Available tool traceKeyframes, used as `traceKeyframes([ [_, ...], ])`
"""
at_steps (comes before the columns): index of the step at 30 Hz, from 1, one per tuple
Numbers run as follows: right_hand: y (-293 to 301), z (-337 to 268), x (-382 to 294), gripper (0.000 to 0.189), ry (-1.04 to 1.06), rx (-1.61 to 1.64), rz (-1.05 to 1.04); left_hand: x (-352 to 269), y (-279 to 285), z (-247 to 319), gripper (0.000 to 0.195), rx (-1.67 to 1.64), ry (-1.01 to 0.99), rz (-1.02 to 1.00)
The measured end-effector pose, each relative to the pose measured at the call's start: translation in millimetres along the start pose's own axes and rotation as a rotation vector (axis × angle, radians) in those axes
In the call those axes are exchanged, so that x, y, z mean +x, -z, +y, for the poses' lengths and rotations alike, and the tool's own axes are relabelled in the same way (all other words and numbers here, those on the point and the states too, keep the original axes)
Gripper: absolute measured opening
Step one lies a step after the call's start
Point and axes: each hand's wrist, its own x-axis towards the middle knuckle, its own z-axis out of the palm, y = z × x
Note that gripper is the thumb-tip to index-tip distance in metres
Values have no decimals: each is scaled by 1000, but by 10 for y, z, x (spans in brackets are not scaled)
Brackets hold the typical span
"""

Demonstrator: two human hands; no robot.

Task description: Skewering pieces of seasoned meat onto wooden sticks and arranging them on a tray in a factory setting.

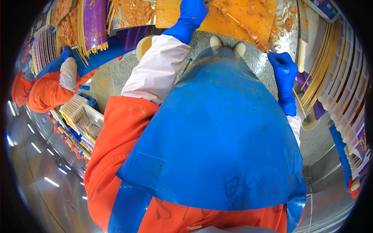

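A wooden skewer threaded with marinated meat (pixel 249 31) slants across the orange-yellow cutting board (pixel 186 17). My right hand (pixel 282 68), in a blue glove, is closed at the skewer's lower right end, beside the board's corner. My left hand (pixel 193 13), also gloved in blue, rests over the board near the skewer's upper end. Its fingers are curled and partly cut off by the picture's top edge, so what they hold is hidden. Small meat pieces and orange marinade are scattered over the board.
A knife with a pale handle (pixel 302 55) and bare skewers (pixel 320 61) lie at right, beside stacked plastic trays (pixel 344 87). Left are marinated meat (pixel 132 13), more skewers on purple sheeting (pixel 94 23) and a bucket (pixel 143 46). A co-worker in orange (pixel 52 93) stands farther left.
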Motion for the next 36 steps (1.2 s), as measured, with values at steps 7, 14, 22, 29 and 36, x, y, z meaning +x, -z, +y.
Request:
traceKeyframes([
  [7,116,-245,-11,15,13,-217,14,40,-88,-153,20,146,-45,-80],
  [14,176,-122,-3,13,50,-124,10,-142,-48,-67,19,36,23,99],
  [22,9,-188,102,12,47,-82,-10,-94,-107,-202,20,109,-50,3],
  [29,-256,-228,333,13,102,-83,-44,42,111,88,15,201,16,-263],
  [36,-750,-311,575,14,126,-105,-36,-73,140,-17,23,217,-213,23],
])
